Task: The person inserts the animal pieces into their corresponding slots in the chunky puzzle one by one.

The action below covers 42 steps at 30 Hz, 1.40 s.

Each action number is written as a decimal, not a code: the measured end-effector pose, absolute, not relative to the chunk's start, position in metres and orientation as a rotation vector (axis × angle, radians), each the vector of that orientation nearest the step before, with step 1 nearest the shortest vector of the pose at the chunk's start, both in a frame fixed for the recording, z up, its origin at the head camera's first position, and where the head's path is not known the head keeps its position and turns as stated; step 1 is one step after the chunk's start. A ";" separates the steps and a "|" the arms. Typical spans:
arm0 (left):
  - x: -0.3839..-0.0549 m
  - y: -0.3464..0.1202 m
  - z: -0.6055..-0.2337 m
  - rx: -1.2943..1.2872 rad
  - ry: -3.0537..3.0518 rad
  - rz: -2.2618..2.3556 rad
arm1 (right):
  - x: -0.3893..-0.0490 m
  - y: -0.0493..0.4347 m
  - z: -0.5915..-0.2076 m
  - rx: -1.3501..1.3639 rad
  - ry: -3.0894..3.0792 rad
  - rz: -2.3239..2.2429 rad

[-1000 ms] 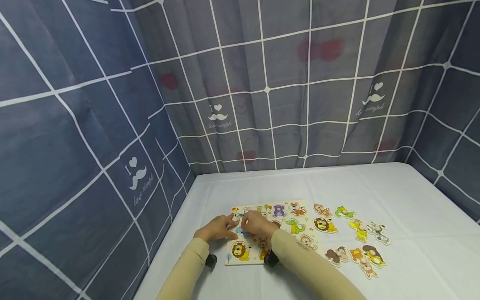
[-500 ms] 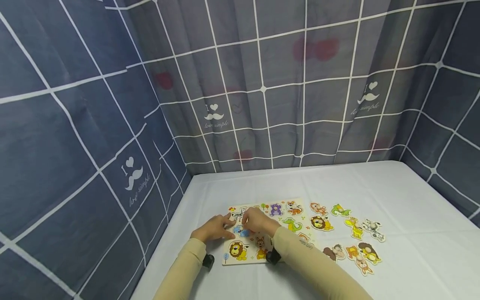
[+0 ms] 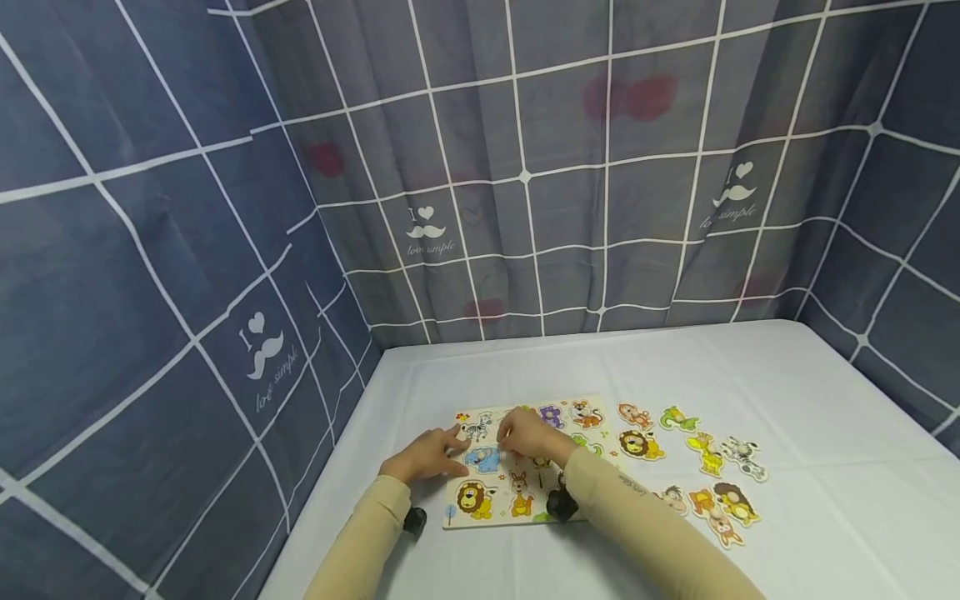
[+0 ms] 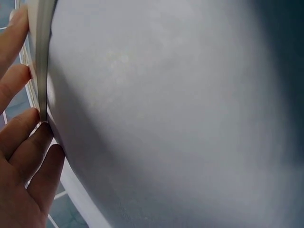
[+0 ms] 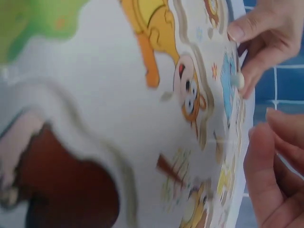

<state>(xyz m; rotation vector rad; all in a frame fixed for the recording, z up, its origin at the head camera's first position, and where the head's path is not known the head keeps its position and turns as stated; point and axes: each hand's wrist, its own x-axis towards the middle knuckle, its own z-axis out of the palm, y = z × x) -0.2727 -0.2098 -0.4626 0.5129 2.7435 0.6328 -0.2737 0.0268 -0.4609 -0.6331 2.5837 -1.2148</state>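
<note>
An animal puzzle board (image 3: pixel 501 518) lies on the white table. My left hand (image 3: pixel 426 456) rests at the board's left side, its fingers (image 4: pixel 19 130) touching the edge in the left wrist view. A blue elephant piece (image 3: pixel 482 459) lies in the board beside that hand; its round white knob (image 5: pixel 240 80) shows in the right wrist view. Just right of the elephant, my right hand (image 3: pixel 528 435) hovers over the board. Its thumb and fingers (image 5: pixel 261 166) are loosely bent, with nothing visible between them. The arm and hand hide part of the board's middle and right.
Several loose animal pieces lie right of the board, among them a lion (image 3: pixel 641 445), a giraffe (image 3: pixel 706 454), a zebra-like piece (image 3: pixel 745 458), a crocodile (image 3: pixel 679 419) and a hedgehog (image 3: pixel 736 503). A grey checked curtain (image 3: pixel 570 208) stands behind the table.
My right hand has come off the elephant piece and shifted right, so the whole elephant shows. The left hand has stayed at the board's edge. The head view has shifted slightly.
</note>
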 end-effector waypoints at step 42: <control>-0.277 -0.210 -0.468 0.458 2.726 0.673 | -0.266 0.103 -0.464 -0.420 2.603 -1.312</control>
